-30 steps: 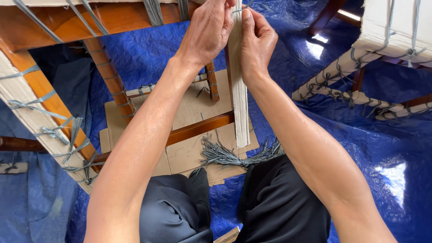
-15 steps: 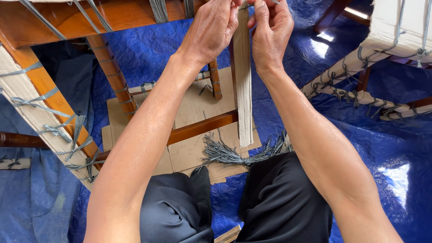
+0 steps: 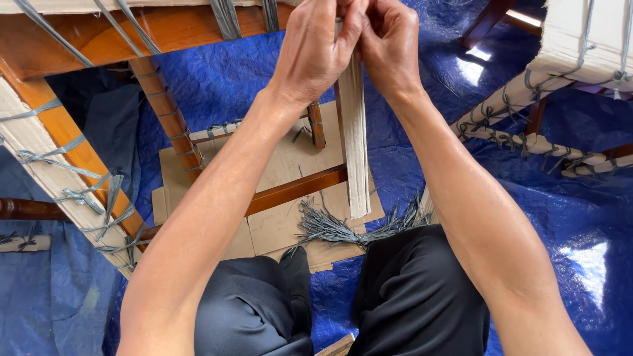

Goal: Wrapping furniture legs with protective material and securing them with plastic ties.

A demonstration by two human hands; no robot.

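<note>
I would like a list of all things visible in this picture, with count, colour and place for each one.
cardboard strip: one, pale beige, hanging upright at centre, pinched at its top by both hands
wooden chair frame: one, reddish brown, upper left, partly wrapped in cardboard and grey ties
grey ties: a loose bundle, grey, on the flat cardboard near the knees
flat cardboard: several sheets, brown, on the tarp under the frame
tarp: one, blue, covering the floor
wrapped furniture: count unclear, white padding with grey ties, upper right
trousers: black, bottom centre
left hand: top centre, gripping the strip
right hand: beside it, gripping the strip
</note>
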